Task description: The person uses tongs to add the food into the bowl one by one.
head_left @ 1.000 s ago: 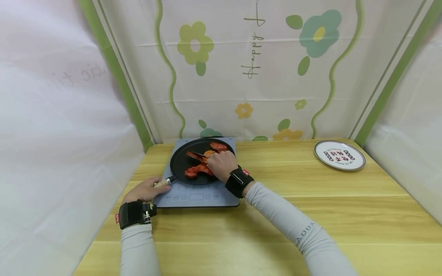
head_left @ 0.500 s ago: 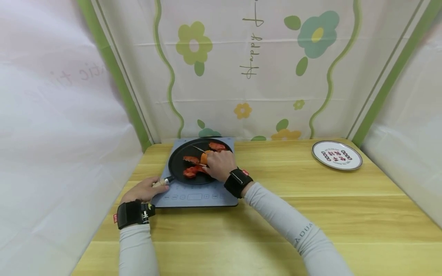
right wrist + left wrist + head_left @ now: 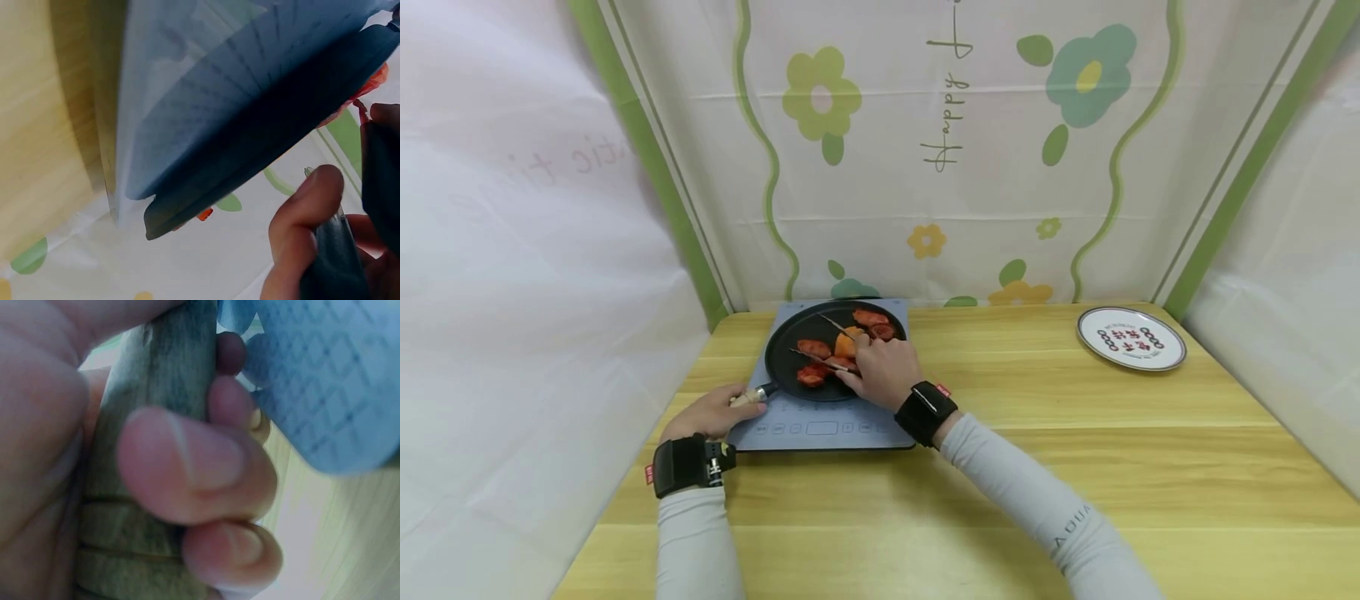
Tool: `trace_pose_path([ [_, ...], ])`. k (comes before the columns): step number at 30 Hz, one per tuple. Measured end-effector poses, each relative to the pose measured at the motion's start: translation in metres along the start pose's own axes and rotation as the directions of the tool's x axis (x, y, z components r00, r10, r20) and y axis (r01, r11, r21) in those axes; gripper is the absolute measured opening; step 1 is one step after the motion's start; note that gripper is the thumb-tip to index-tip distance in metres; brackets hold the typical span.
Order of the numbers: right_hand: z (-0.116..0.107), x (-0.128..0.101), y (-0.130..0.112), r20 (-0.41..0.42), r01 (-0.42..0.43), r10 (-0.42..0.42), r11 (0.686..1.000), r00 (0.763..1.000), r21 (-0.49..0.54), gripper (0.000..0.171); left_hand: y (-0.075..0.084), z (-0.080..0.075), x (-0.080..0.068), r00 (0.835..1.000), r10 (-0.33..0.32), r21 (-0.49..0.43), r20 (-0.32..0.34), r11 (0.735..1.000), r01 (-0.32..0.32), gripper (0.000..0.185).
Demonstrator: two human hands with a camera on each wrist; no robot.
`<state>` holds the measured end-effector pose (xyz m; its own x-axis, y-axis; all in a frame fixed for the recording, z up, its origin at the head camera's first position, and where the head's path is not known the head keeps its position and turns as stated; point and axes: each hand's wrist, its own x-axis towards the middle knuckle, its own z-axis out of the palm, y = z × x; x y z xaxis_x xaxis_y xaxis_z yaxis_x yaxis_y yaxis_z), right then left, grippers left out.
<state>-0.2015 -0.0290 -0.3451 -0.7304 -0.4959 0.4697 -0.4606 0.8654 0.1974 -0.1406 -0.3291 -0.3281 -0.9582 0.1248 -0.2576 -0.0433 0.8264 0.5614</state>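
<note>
My left hand (image 3: 707,414) grips the wooden handle (image 3: 162,375) of a black frying pan (image 3: 782,333), fingers wrapped round it in the left wrist view. In my right hand (image 3: 887,368) is a pair of tongs (image 3: 820,361), its two arms spread apart over the pan. Between and near the arms lie an orange piece of food (image 3: 844,343) and a reddish piece of meat (image 3: 813,348). Another red piece (image 3: 811,375) lies at the near side, and two more (image 3: 870,317) at the far right. The right wrist view shows the tongs' dark handles (image 3: 334,262) among the fingers.
Under the pan is a pale blue induction cooktop (image 3: 820,440), its touch controls facing the person. A white plate (image 3: 1108,321) with red lettering stands at the back right of the wooden table (image 3: 1037,400). White patterned curtains (image 3: 865,192) enclose the table's back and sides.
The right hand has drawn slightly back and right. The tongs' arms have spread apart, showing the orange piece and more meat. The left hand keeps its hold on the pan handle.
</note>
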Motion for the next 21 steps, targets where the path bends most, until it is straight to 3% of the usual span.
trace_pose_path([
  [8, -0.006, -0.011, -0.001, -0.043, -0.026, 0.028, 0.999, 0.999, 0.038, 0.064, 0.0, -0.001, 0.0, 1.0, -0.012, 0.028, 0.0, 1.0, 0.012, 0.054],
  [17, -0.017, -0.022, 0.001, -0.201, -0.035, 0.03, 0.999, 0.979, -0.022, 0.069, 0.0, -0.001, 0.0, 1.0, 0.012, 0.013, -0.006, 1.0, -0.012, 0.046],
  [21, -0.022, -0.026, 0.003, -0.244, -0.044, 0.045, 0.999, 0.969, 0.011, 0.068, 0.0, 0.0, 0.001, 1.0, 0.02, 0.004, -0.008, 1.0, -0.02, 0.041],
])
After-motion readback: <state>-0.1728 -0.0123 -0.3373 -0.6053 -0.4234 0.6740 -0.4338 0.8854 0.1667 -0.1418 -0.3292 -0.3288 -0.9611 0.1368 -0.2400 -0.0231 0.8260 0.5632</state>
